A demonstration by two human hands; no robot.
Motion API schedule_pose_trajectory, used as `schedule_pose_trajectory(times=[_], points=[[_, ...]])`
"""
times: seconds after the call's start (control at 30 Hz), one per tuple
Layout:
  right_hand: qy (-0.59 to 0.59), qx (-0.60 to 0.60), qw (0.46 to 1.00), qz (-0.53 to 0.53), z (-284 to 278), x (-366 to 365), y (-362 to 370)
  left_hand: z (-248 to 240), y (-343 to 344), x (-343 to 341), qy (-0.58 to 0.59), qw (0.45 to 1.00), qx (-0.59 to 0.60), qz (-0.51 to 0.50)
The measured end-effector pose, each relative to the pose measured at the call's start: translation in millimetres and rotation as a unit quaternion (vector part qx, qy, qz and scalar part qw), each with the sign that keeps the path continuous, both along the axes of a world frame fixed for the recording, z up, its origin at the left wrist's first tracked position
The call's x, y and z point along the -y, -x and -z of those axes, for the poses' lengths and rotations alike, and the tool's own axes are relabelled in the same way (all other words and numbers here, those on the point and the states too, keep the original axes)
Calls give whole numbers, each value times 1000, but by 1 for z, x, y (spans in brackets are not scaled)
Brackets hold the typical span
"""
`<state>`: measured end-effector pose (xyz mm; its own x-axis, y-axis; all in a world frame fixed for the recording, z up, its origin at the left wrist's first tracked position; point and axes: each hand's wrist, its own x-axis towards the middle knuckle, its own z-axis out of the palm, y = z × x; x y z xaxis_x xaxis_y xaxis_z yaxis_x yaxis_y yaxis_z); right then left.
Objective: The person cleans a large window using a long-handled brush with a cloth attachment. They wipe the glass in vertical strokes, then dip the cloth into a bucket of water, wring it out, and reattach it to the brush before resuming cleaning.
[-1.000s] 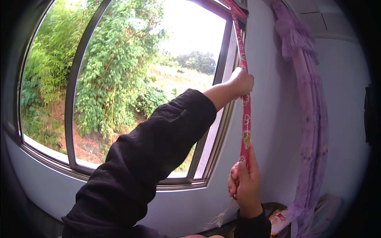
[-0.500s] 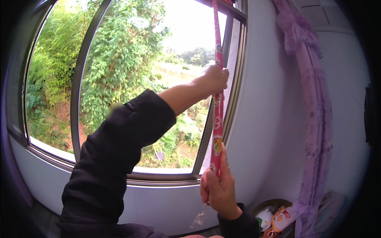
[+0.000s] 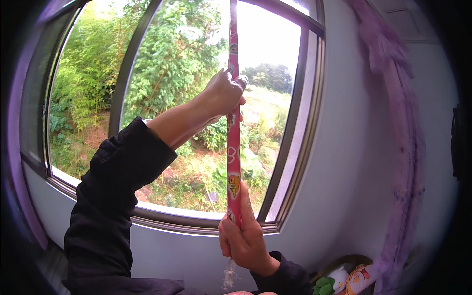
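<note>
A long pink pole (image 3: pixel 234 137) printed with hearts and cartoon figures stands nearly upright in front of the window. Its top runs out of the picture, so whatever is on that end is hidden. My left hand (image 3: pixel 225 92), its arm stretched up and forward, is closed around the upper part. Lower down, my right hand (image 3: pixel 244 241) grips the bottom end, with one finger lying straight along the shaft. A frayed pale string (image 3: pixel 229 274) dangles below the right hand.
Behind the pole is a wide window (image 3: pixel 282 196) with dark frames; trees and a slope show outside. A purple curtain (image 3: pixel 405 162) hangs gathered at the right against the white wall (image 3: pixel 339 123). Plush toys (image 3: pixel 339 280) lie at the lower right.
Both hands have moved left with the pole relative to the window frame, and the pole now stands straighter. The view has shifted slightly. Both grips stay the same.
</note>
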<state>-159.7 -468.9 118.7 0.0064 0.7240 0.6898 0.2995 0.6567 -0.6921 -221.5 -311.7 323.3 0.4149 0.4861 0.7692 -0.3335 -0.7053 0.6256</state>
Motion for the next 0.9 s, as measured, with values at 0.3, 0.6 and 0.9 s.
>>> schedule_pose_trajectory(times=[0.3, 0.6, 0.9], points=[[9, 13, 998, -57, -18, -30, 13, -10, 38, -23, 2, 996, 79, -48], [12, -35, 999, -14, -9, -21, -22, -7, -11, -18, 24, 994, 95, -39], [-12, -108, 992, 58, 16, -4, -83, -9, -128, -12, -102, 994, -13, -35]])
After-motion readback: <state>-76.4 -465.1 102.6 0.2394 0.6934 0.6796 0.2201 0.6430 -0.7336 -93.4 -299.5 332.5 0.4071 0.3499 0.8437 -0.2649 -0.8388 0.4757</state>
